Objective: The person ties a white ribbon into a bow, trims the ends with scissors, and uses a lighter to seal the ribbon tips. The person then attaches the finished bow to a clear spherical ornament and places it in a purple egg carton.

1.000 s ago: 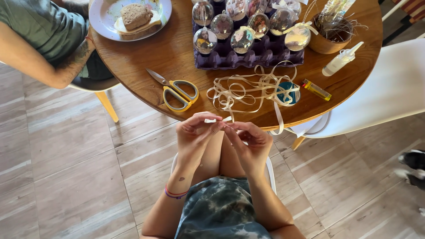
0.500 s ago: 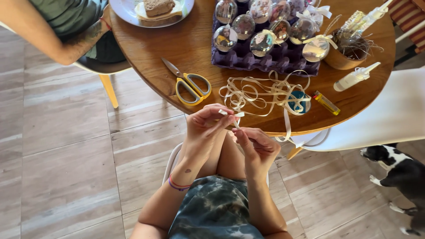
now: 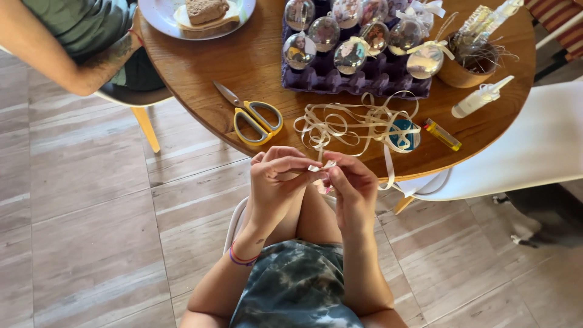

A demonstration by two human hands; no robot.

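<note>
Head view, looking down over a round wooden table (image 3: 255, 67).

Hands: the left hand (image 3: 276, 182) and the right hand (image 3: 352, 182) meet just off the near edge of the table, above the person's lap. Both are narrowed to a pinch, fingertips closed on a short piece of cream ribbon (image 3: 322, 165) held between them. The left wrist carries thin coloured bands.

Ribbon supply: a loose tangle of cream ribbon (image 3: 352, 124) lies on the table just beyond the hands. It runs to a small blue spool (image 3: 404, 135) at its right, and one strand drops over the table edge towards the hands.

Containers:
- Purple egg tray (image 3: 364, 79), far centre. Its cups hold clear egg-shaped ornaments (image 3: 325, 33) with pictures inside; several carry cream bows.
- Brown round pot (image 3: 464, 67), touching the tray's right end. It holds straw-like filler and wrapped items, too small to tell apart.
- White plate (image 3: 164, 15), far left, holding a brown slice of cake or bread (image 3: 206, 9).
- Small white squeeze bottle (image 3: 480, 100), lying on its side, right of the tray.

Loose items: yellow-handled scissors (image 3: 252, 118), closed, left of the tangle; a yellow lighter (image 3: 442, 134), just right of the spool.

Surroundings: another person's arm (image 3: 73, 67) at far left; a white chair (image 3: 528, 152) at right.
</note>
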